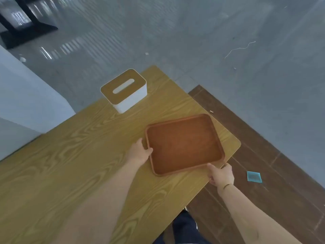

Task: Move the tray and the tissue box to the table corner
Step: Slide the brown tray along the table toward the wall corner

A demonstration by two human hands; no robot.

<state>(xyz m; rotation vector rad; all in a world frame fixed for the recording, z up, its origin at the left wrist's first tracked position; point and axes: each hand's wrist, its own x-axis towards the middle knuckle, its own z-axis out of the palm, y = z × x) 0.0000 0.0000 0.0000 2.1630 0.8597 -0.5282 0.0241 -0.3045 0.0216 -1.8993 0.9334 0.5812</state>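
A brown rectangular tray [184, 143] lies empty on the wooden table [79, 155], close to the table's right corner. My left hand [139, 152] grips the tray's left rim, thumb over the edge. My right hand [222, 175] holds the tray's near right corner from beyond the table edge. A white tissue box [130, 99] with a wooden lid and an oval slot stands apart from the tray, near the table's far corner.
The table's right edge runs diagonally beside the tray, with dark wood flooring [263, 155] below. A small blue square [254, 176] lies on that floor. A white block [26, 95] stands left of the table. My dark-trousered leg [184, 226] shows at the near edge.
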